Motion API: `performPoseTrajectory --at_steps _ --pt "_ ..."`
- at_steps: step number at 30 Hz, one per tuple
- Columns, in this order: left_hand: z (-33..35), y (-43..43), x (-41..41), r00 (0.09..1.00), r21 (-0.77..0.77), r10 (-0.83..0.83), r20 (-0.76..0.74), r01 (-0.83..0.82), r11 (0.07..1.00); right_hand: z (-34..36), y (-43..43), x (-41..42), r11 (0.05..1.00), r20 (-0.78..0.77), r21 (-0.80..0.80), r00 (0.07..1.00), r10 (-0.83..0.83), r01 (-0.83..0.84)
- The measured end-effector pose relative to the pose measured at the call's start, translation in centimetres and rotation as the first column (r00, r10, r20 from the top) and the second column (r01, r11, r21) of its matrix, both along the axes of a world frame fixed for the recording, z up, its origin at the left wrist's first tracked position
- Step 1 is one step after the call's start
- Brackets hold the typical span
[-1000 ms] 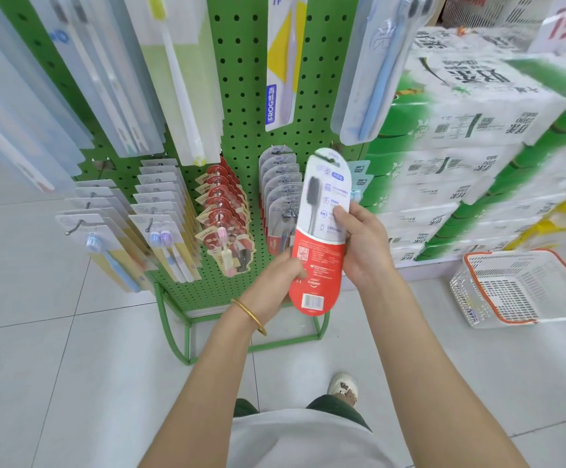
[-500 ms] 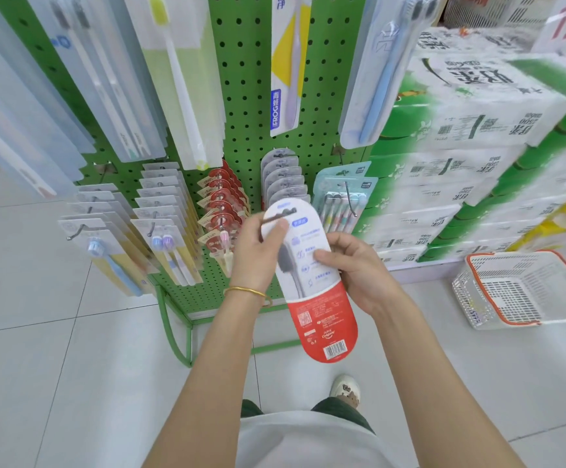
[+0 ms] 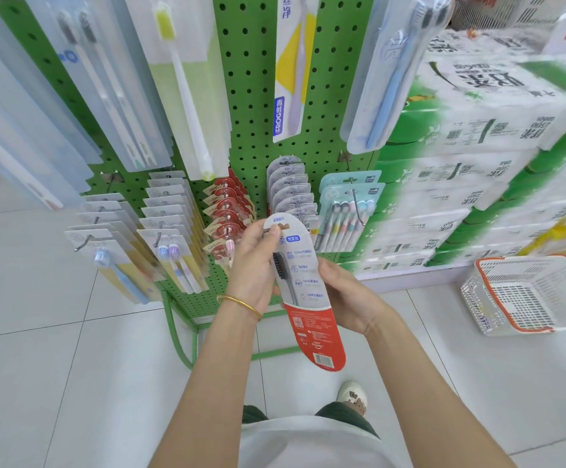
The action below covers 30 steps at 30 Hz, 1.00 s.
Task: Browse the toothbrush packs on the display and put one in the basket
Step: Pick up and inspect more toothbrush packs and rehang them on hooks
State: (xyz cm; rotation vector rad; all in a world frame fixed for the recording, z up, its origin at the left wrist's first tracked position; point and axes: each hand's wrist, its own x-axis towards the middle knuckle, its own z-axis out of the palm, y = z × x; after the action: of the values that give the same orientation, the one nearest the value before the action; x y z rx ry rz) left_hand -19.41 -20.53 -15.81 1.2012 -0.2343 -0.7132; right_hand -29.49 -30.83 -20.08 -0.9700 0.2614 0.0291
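display (image 3: 251,113): green pegboard, packs hung in rows on hooks, left through centre.
left hand (image 3: 253,265): grip closed round the top end of the pack, fingers curled over its hang-hole edge.
toothbrush pack (image 3: 310,309): off the hooks, held between both hands just before the display; long axis near upright, red foot slanting down and right.
right hand (image 3: 349,298): grip narrow, pinching the pack's right edge at mid-length.
basket (image 3: 525,261): on the floor, well apart to the right; right hand nearer, so the carry likely goes right and down.
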Motion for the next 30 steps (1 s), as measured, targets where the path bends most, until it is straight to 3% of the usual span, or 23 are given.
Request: performPoseTrajectory --at_steps 3,6,9,11,13,20,27,30 --pt "-0.2 -0.5 0.1 0.995 0.078 0.015 0.097 -0.023 0.997 0.0 -0.5 -0.1 0.998 -0.002 -0.053 1.000 -0.023 0.023" --pt "-0.5 -0.8 0.5 0.976 0.171 0.101 0.194 -0.135 0.976 -0.2 -1.2 -0.4 0.957 -0.045 -0.232 0.981 -0.190 0.175" --pt "-0.8 -0.6 1.1 0.962 0.191 0.164 0.217 -0.207 0.959 -0.6 -1.5 -0.8 0.786 -0.068 -0.535 0.912 -0.405 0.309" --pt "-1.0 -0.7 1.2 0.958 0.203 0.162 0.236 -0.212 0.956 -1.1 -1.3 -0.7 0.623 -0.083 -0.729 0.868 -0.490 0.283" --pt "-1.1 -0.9 1.2 0.955 0.217 0.150 0.256 -0.208 0.954 -1.9 -0.7 -0.2 0.512 -0.073 -0.816 0.831 -0.551 0.268" --pt "-1.6 -0.9 1.6 0.911 0.274 0.080 0.405 -0.205 0.940 -4.9 0.2 2.3 0.230 -0.024 -0.956 0.731 -0.682 0.183" --pt "-1.6 -1.4 3.2 0.773 0.355 -0.028 0.633 -0.258 0.898 -5.8 0.6 4.6 0.141 0.033 -0.968 0.662 -0.748 0.208" --pt "-1.3 -2.3 4.2 0.639 0.438 -0.158 0.753 -0.307 0.845 -5.9 0.5 5.9 0.124 0.036 -0.972 0.645 -0.763 0.201"
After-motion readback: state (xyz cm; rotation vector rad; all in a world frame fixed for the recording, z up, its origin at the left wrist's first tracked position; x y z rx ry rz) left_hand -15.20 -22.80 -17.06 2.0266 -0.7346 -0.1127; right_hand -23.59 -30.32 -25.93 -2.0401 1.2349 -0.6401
